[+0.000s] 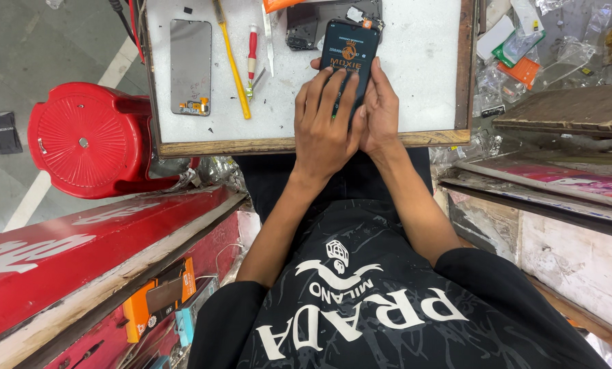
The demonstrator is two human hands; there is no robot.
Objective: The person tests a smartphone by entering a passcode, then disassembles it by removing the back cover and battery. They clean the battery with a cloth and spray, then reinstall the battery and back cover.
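Observation:
A black smartphone point(349, 51) with a lit screen showing an orange logo lies over the white work board point(422, 68). My left hand point(323, 126) lies flat across its lower half, fingers spread over the screen. My right hand point(381, 109) grips the phone's right edge and lower end, with the thumb tucked beneath. Both hands press together on the phone near the board's front edge.
A bare phone display panel point(190, 66), a yellow-handled tool point(232, 61), a red-handled screwdriver point(252, 55), tweezers point(269, 41) and a dark phone frame point(302, 27) lie on the board. A red plastic stool point(87, 137) stands to the left. Clear packets point(524, 61) clutter the right side.

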